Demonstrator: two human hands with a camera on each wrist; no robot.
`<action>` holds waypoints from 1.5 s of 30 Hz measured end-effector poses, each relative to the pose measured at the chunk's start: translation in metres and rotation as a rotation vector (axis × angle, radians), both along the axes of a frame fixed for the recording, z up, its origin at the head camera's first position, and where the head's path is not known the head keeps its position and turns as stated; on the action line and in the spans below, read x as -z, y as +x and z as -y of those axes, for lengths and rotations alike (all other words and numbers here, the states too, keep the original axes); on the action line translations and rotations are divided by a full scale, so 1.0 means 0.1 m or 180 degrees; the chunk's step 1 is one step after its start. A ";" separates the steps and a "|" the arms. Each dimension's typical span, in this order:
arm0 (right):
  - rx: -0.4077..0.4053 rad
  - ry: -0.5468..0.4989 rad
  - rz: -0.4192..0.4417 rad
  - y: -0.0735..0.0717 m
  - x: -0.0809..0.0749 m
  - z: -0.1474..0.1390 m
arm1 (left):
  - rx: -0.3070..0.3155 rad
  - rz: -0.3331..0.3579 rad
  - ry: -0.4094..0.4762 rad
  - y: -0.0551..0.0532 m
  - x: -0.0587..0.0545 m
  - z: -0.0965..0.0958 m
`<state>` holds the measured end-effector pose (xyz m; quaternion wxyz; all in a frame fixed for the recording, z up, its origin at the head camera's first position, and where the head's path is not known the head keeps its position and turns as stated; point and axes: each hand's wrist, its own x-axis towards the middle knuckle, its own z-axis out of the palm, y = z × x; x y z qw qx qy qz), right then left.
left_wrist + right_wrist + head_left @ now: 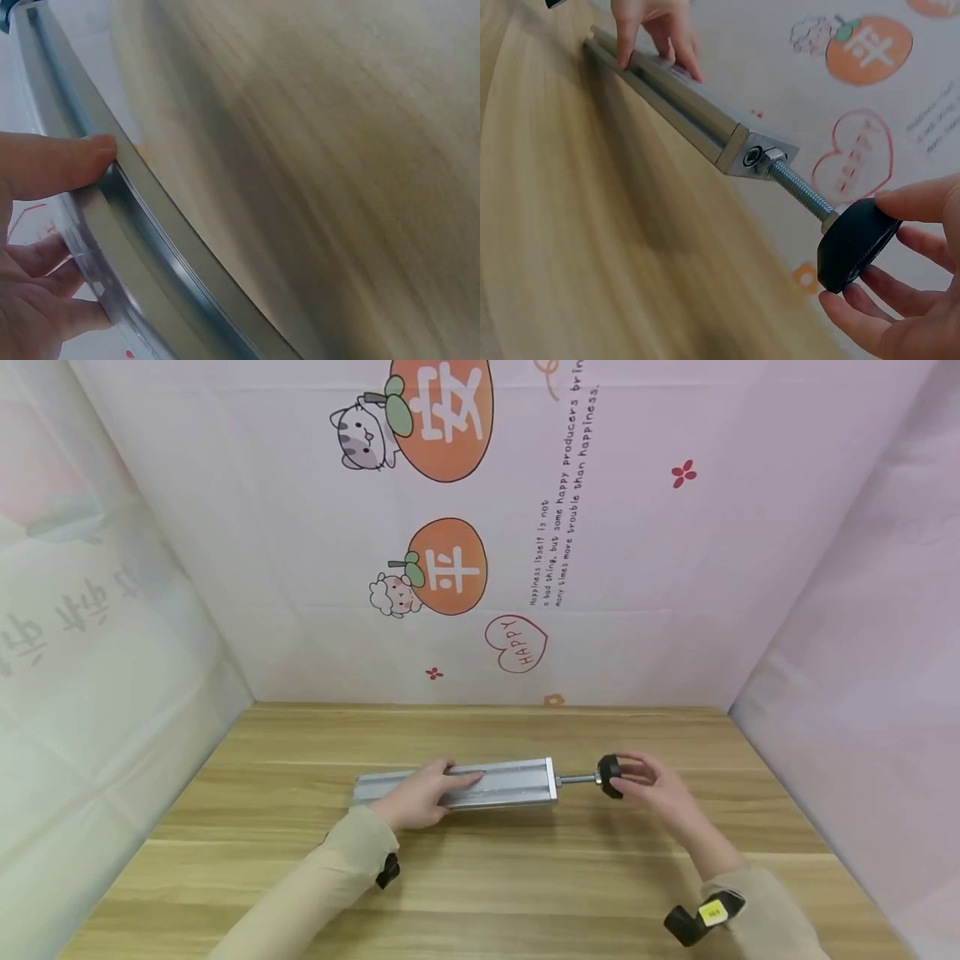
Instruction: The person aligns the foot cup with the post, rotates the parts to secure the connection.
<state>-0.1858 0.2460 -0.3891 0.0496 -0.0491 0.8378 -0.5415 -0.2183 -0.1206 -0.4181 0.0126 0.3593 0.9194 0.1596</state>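
A silver aluminium profile (517,783) lies sideways across the head view, held above the wooden table. My left hand (422,793) grips it near its middle, with the thumb on the grooved face and the other fingers on the far side, as the left wrist view shows. From the profile's right end plate (759,155) a threaded rod (801,189) with a nut sticks out. At its tip sits a black levelling foot (855,244). My right hand (660,789) pinches the foot's rim between thumb and fingertips.
Under both hands is a wood-grain table (480,885). A white printed cloth (637,568) with cartoon oranges and lettering hangs behind, and cloth walls flank both sides. Black wrist cameras sit on both sleeves (765,902).
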 end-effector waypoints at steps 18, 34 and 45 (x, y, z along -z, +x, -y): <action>-0.0062 -0.0946 0.0738 -0.18 0.63 -0.17 | -0.0061 0.0178 -0.0485 -0.16 0.19 -0.21; -0.0092 -0.0816 0.0926 -0.24 0.68 -0.26 | -0.0114 0.0387 -0.0492 -0.16 0.17 -0.30; -0.0060 -0.0775 0.0962 -0.21 0.69 -0.29 | -0.0237 0.0510 -0.0491 -0.14 0.15 -0.36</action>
